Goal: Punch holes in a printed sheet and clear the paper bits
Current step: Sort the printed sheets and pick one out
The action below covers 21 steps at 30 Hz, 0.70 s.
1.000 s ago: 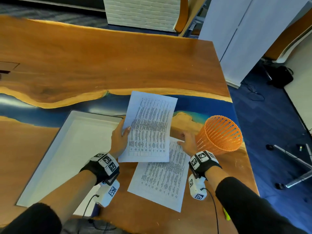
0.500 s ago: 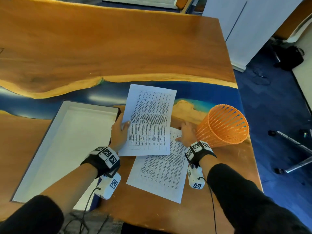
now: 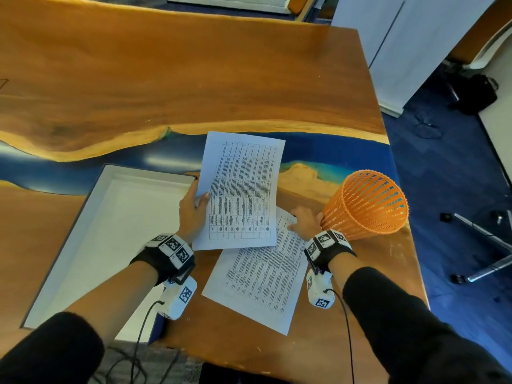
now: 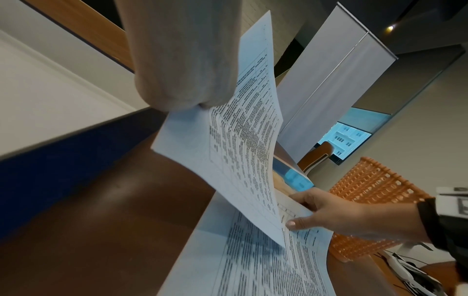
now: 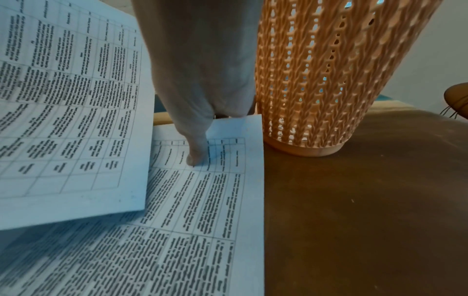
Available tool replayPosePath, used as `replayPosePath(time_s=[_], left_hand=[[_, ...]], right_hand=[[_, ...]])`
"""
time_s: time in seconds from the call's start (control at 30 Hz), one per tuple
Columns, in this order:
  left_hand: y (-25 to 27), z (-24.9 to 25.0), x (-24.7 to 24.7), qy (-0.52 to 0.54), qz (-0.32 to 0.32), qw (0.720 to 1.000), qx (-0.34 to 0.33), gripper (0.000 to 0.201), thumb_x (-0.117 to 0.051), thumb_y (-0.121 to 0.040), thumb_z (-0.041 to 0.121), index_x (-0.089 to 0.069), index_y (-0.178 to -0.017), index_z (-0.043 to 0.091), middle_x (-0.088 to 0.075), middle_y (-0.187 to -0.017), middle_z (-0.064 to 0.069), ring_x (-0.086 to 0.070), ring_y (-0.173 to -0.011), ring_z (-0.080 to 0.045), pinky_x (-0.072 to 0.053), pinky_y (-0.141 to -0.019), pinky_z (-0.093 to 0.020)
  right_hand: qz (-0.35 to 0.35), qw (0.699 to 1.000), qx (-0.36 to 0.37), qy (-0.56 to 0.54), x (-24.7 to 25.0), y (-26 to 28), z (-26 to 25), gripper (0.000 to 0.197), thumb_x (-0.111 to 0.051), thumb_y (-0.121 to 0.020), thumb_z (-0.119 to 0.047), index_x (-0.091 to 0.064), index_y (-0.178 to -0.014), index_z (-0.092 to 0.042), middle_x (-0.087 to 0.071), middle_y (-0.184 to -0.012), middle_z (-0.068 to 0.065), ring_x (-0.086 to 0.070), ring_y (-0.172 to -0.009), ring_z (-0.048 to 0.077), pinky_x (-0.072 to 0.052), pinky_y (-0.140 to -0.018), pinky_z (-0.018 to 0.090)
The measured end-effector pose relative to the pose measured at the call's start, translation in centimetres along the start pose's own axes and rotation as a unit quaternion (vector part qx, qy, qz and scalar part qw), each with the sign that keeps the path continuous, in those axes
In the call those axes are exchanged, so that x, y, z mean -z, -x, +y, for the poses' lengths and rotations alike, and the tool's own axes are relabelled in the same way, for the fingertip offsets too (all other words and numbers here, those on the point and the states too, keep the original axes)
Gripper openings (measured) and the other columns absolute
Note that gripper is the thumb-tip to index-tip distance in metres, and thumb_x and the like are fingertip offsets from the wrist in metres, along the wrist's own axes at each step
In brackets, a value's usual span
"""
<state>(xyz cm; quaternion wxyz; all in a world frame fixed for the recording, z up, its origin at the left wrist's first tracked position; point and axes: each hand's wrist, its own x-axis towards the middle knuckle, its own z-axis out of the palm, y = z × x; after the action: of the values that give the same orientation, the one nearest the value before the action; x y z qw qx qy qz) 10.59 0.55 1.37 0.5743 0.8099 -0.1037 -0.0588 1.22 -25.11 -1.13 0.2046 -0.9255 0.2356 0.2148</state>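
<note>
1. Two printed sheets, both with tables of dense text. The upper sheet is lifted off the table and bowed; its lower right corner overlaps the lower sheet, which lies flat and askew on the wood near the table's front edge.
2. One left hand, pinching the upper sheet at its left edge, thumb on the printed face, fingers behind.
3. One right hand, at the far right corner of the lower sheet; the thumb lies on top of the paper, and the fingers reach past the top edge, their tips hidden, so the hold looks like a pinch of that corner.
4. One orange mesh basket, upright on the table, just right of the right hand and just beside the lower sheet's right edge.
5. One shallow white tray with a dark outer rim, left of the sheets; the left hand is over its right rim.
6. One table, brown wood with a blue resin band across it.
7. Two wrist cameras on black straps, cables trailing towards the front edge.
</note>
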Motion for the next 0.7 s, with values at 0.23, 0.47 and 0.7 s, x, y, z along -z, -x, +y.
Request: replayPosePath(time_s=[0.23, 0.47, 0.7], left_hand=[[-1.0, 1.4, 1.3, 0.008, 0.06, 0.998, -0.005, 0.038, -0.044, -0.098, 0.006, -0.043, -0.137, 0.005, -0.054, -0.122, 0.002, -0.054, -0.11, -0.013, -0.044, -0.094, -0.025], [-1.3, 1.0, 1.7, -0.007, 0.059, 0.998, -0.003, 0.038, -0.044, -0.099, 0.009, -0.042, -0.137, 0.005, -0.056, -0.129, -0.009, -0.053, -0.114, -0.017, -0.043, -0.1, -0.035], [1.7, 2.4, 0.3, 0.092, -0.059, 0.994, 0.001, 0.031, -0.052, -0.095, 0.005, -0.053, -0.121, 0.024, -0.069, -0.099, 0.017, -0.065, -0.087, 0.003, -0.054, -0.075, -0.019]], right_hand=[[-0.082, 0.994, 0.073, 0.027, 1.3, 1.8, 0.4, 0.021, -0.069, -0.08, -0.01, -0.066, -0.101, -0.007, -0.06, -0.12, 0.009, -0.047, -0.122, 0.029, -0.01, -0.111, 0.054], [-0.114, 0.972, 0.201, -0.05, 3.5, 2.9, 0.1, 0.025, -0.075, -0.075, -0.027, -0.056, -0.059, -0.029, -0.047, -0.088, -0.014, -0.045, -0.101, 0.016, -0.022, -0.103, 0.05], [0.176, 0.953, 0.217, -0.121, 7.1, 2.6, -3.1, 0.033, -0.071, -0.071, -0.05, -0.075, -0.08, -0.019, -0.04, -0.138, -0.003, -0.028, -0.127, 0.024, -0.022, -0.104, 0.045]])
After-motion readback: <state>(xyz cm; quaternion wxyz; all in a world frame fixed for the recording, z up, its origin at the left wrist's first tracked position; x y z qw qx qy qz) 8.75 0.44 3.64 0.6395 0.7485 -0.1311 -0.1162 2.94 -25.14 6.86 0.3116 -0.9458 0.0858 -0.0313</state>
